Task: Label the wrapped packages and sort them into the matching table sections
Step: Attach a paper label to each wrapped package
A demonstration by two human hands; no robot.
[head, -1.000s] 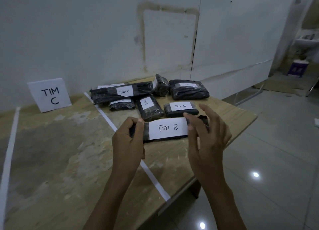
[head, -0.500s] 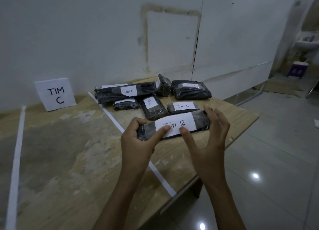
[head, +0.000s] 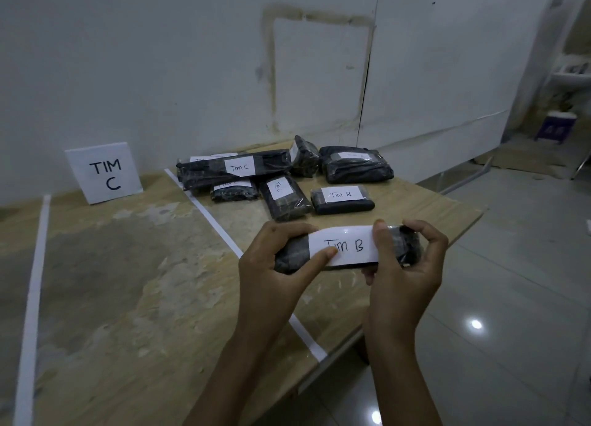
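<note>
I hold a long black wrapped package (head: 403, 246) in both hands above the table's right section. A white label (head: 348, 246) reading "Tim B" covers its front. My left hand (head: 275, 262) grips the left end, thumb pressing on the label's left edge. My right hand (head: 406, 266) grips the right end, thumb on the label's top right. Behind lie several black labelled packages: one marked "Tim B" (head: 341, 199), a long one marked "Tim C" (head: 233, 168), and a small one (head: 284, 195).
A white sign reading "TIM C" (head: 104, 173) leans on the wall at the back left. White tape lines (head: 220, 227) split the plywood table (head: 128, 281) into sections. The table's right edge drops to a tiled floor (head: 518, 297).
Both hands brought the package lower and nearer to me. My right thumb moved from the label's lower middle to its top right edge; my left thumb stays on the label.
</note>
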